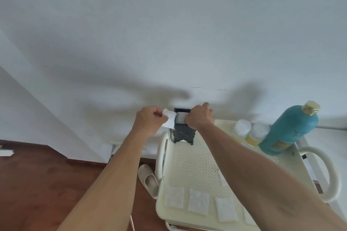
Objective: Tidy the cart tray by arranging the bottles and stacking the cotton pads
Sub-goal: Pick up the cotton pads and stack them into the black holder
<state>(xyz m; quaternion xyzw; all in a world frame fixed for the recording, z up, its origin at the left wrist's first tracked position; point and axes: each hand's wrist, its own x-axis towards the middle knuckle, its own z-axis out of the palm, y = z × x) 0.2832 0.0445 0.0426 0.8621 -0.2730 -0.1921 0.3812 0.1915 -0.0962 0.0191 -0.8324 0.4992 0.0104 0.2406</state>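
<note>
A cream perforated cart tray [195, 163] stands by the white wall. At its far left corner sits a dark box-shaped holder [183, 133] with white pads inside. My left hand [150, 120] pinches a white cotton pad [170, 118] just left of the holder's top. My right hand [200, 117] grips the holder's upper right edge. Several square cotton pads lie flat along the tray's near edge, such as this cotton pad [199, 201]. A tall teal bottle [290, 131] with a gold cap and two small clear bottles [241, 130] [258, 134] of yellow liquid stand at the far right.
The tray has looped cream handles on its left [161, 155] and right [332, 174] sides. A beige slipper [148, 179] lies on the brown wooden floor left of the cart. The white wall rises directly behind the tray.
</note>
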